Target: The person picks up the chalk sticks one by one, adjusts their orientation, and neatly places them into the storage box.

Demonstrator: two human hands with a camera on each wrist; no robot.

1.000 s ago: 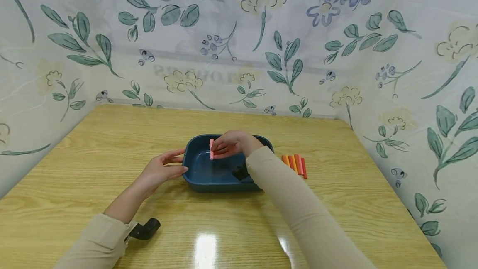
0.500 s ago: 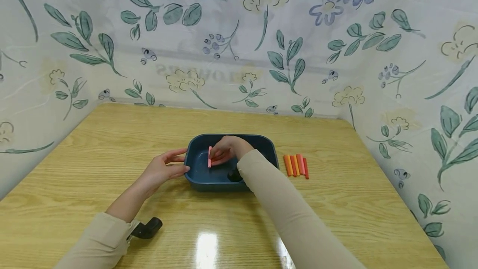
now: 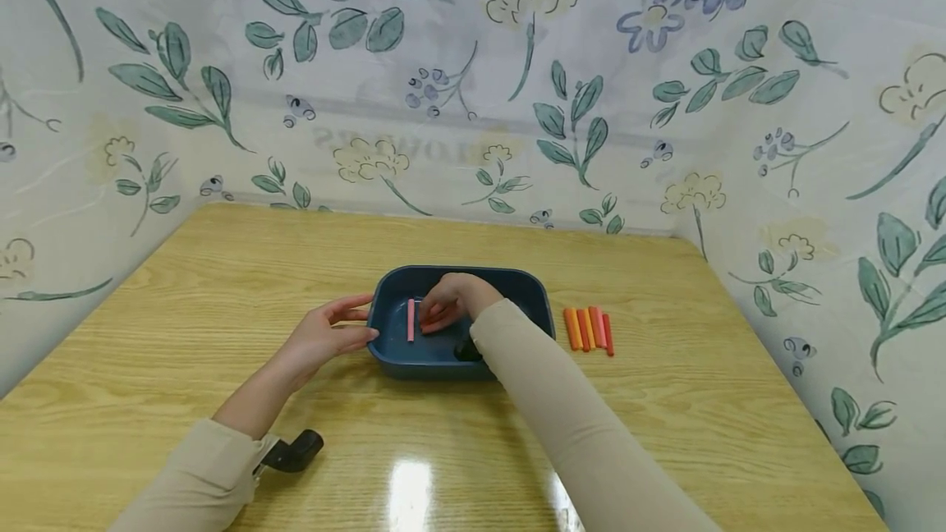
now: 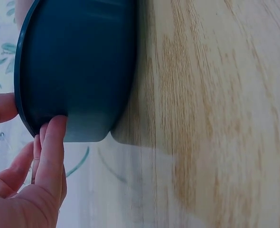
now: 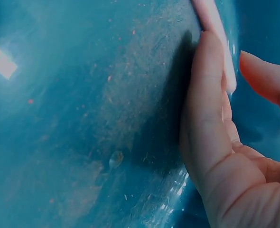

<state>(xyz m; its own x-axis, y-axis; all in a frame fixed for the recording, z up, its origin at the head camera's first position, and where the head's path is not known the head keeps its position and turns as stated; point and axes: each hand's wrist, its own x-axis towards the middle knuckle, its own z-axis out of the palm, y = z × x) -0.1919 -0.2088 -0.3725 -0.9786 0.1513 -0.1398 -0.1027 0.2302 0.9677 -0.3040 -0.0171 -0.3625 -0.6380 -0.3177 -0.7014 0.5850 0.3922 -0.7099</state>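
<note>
A dark blue rectangular tub (image 3: 436, 370) stands on the wooden table. My left hand (image 3: 328, 335) holds its left end, with the thumb at the rim and the other fingers (image 4: 54, 142) against the outer wall. Inside the tub, near the left end, lies a pink chalk stick (image 3: 411, 320). My right hand (image 3: 447, 302) is low in the tub just right of the chalk. In the right wrist view its thumb (image 5: 263, 78) stands apart from the chalk stick (image 5: 218, 42), while the index finger lies close along it. Nothing shows pinched between them.
Right of the tub lies a row of several red, orange and pink chalk sticks (image 3: 589, 329) side by side on the table (image 3: 665, 401). Flower-patterned cloth (image 3: 443, 105) rises behind and beside the table. A black camera mount (image 3: 296, 451) sticks out from the left wrist.
My right hand has lowered the pink chalk to the tub floor, let it go and moved slightly right of it. The left hand stays at the tub's end.
</note>
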